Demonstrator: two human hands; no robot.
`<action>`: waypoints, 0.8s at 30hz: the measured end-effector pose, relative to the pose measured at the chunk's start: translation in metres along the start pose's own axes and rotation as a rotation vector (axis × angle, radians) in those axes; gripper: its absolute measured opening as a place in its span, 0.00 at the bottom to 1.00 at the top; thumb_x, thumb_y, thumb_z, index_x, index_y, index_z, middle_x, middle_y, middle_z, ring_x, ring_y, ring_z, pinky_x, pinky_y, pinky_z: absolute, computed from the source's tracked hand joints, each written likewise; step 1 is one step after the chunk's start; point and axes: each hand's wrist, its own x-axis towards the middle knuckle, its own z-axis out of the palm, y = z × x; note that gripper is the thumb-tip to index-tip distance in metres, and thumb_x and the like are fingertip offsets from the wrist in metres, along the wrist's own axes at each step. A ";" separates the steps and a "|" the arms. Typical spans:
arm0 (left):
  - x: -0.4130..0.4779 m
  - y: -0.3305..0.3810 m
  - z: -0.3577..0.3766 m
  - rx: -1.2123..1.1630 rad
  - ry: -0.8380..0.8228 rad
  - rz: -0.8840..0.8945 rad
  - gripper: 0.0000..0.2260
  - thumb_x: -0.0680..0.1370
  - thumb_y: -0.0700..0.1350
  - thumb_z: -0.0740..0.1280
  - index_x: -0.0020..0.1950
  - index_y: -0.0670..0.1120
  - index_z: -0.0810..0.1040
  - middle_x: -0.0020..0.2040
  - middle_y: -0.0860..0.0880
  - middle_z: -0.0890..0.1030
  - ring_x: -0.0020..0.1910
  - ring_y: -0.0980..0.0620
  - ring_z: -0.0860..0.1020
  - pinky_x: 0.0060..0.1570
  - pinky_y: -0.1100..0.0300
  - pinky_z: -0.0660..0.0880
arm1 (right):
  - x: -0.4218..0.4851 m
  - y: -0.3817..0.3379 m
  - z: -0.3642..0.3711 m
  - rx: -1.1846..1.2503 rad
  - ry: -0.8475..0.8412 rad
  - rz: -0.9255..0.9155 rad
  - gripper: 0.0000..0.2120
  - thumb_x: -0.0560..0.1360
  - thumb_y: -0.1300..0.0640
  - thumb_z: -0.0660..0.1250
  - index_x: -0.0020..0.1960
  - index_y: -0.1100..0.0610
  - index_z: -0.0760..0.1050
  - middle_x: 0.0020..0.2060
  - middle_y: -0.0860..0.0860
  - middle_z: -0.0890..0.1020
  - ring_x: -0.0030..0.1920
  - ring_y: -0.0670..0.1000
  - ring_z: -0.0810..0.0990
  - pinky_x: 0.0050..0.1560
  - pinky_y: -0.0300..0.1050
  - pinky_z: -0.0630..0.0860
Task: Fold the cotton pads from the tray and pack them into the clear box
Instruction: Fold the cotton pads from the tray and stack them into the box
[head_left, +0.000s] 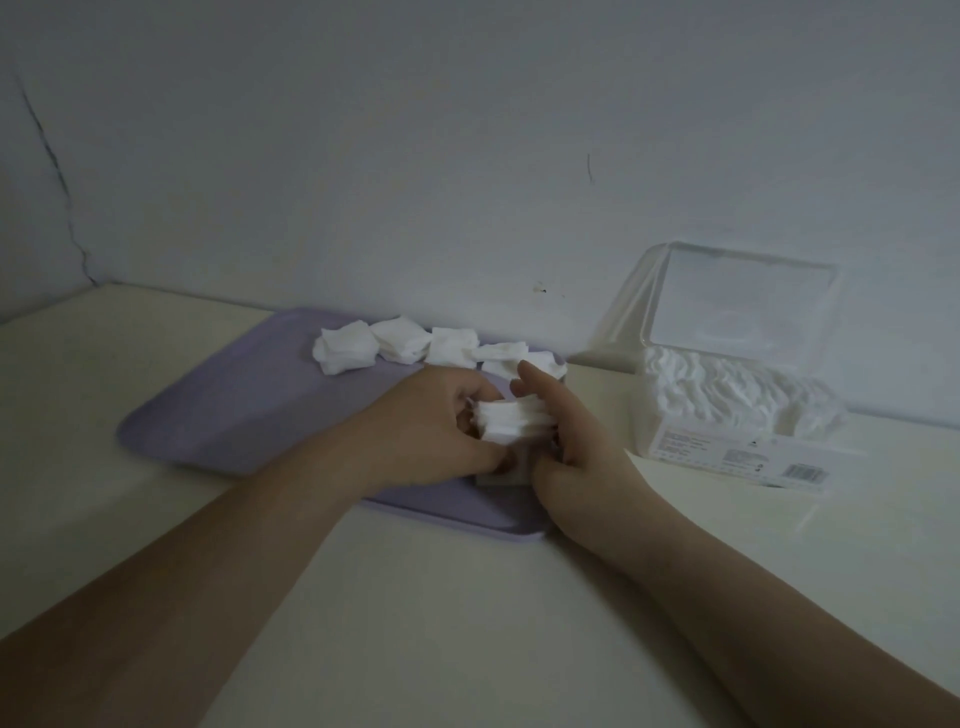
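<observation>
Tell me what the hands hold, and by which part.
A stack of cotton pads, above the purple tray: the left hand grips its left end, the right hand its right end.

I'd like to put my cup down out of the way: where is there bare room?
The purple tray is bare at left, nearer than the pad piles along its far edge; so is the table left of it. Crowded: the tray's right end, where left hand and right hand hold a pad stack, near the clear box.
</observation>
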 end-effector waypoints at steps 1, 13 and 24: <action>0.000 0.000 -0.002 0.009 0.006 -0.001 0.13 0.68 0.46 0.79 0.50 0.52 0.83 0.36 0.53 0.85 0.35 0.58 0.79 0.40 0.58 0.74 | 0.001 0.000 -0.001 -0.010 0.034 -0.037 0.35 0.74 0.68 0.61 0.79 0.48 0.66 0.68 0.45 0.77 0.65 0.41 0.76 0.70 0.38 0.71; -0.003 -0.003 -0.011 -0.120 0.005 -0.035 0.12 0.74 0.46 0.78 0.56 0.51 0.84 0.49 0.52 0.88 0.47 0.52 0.85 0.50 0.57 0.81 | 0.005 0.001 -0.010 0.169 0.114 -0.015 0.12 0.80 0.58 0.71 0.60 0.45 0.83 0.49 0.49 0.88 0.48 0.52 0.85 0.52 0.46 0.82; -0.003 0.012 -0.004 -0.236 -0.008 -0.182 0.09 0.75 0.47 0.75 0.50 0.43 0.82 0.35 0.50 0.78 0.31 0.53 0.73 0.29 0.63 0.67 | -0.001 -0.009 -0.008 -0.140 -0.003 -0.052 0.44 0.63 0.45 0.84 0.75 0.44 0.69 0.61 0.31 0.77 0.59 0.24 0.73 0.57 0.18 0.67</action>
